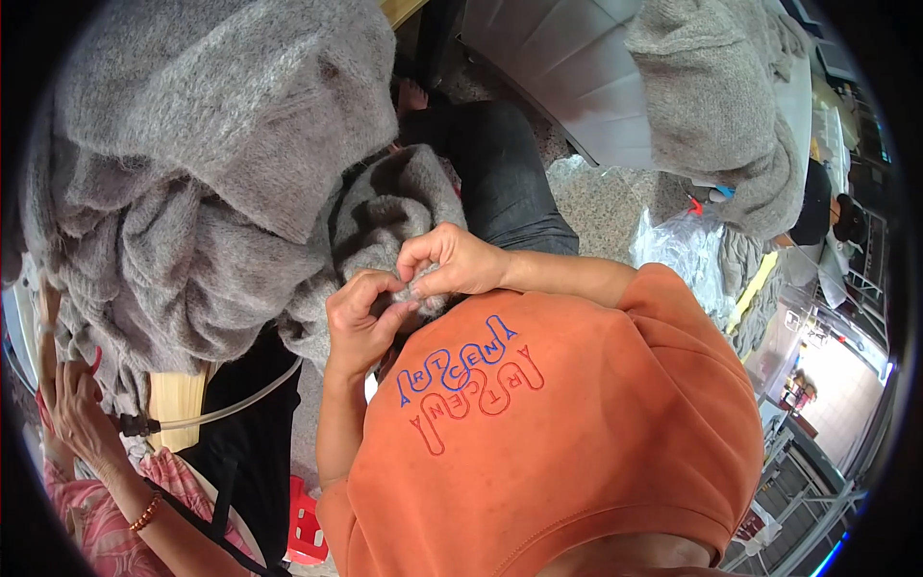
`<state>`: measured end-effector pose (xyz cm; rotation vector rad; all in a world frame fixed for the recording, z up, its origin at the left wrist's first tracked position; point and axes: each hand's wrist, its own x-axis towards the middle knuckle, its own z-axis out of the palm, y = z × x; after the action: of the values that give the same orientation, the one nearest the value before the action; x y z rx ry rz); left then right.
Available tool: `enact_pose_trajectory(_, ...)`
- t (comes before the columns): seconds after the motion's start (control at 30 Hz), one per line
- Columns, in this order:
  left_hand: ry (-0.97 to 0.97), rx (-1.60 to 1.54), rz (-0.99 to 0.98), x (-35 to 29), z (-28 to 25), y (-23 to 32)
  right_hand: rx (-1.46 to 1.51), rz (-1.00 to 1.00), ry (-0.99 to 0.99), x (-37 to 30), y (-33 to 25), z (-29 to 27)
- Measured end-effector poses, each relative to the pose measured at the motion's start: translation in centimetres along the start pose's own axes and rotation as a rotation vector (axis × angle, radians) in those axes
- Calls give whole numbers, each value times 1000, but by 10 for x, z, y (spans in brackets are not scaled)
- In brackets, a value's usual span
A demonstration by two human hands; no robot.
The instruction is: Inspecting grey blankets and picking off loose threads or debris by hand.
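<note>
Grey fuzzy knit fabric [385,207] lies bunched over my lap, on dark trousers [505,178]. My left hand [363,315] is closed, its thumb and fingers pinching an edge of this knit. Right beside it, my right hand [456,262] pinches the same edge from the other side, the fingertips of both hands nearly touching. Whatever small detail lies between the fingertips is too small to make out. Part of the knit under my hands is hidden by them and by my orange top [577,404].
A large heap of grey knits [212,144] rises at the left. Below it, a co-worker's hand [82,413] is near a clear hose [240,409] and something red. More grey knitwear [716,106] hangs at the right, above clear plastic bags [678,255]. A red stool [306,524] stands at lower left.
</note>
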<state>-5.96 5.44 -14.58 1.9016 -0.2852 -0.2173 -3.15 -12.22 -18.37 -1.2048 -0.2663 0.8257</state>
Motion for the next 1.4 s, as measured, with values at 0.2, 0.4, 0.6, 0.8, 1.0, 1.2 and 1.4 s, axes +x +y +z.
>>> enact_pose_trajectory(0.2,-17,-65,134,-6,2,-5,243,155,-189,-1,-11,2)
enact_pose_trajectory(0.4,66,-99,141,-10,6,-1,370,120,-250,-1,-11,2)
enact_pose_trajectory(0.6,50,-59,61,-6,4,6,354,96,-214,-2,-9,3)
enact_pose_trajectory(0.8,72,-67,142,-9,8,3,415,96,-234,-1,-4,4)
enact_pose_trajectory(1.0,158,-60,123,-14,13,3,501,155,-171,-2,-12,6)
enact_pose_trajectory(1.2,295,-392,-15,-20,21,3,22,-95,-321,0,-6,-2)
enact_pose_trajectory(1.4,397,-548,-201,-23,21,-1,76,161,-153,-3,-27,8)
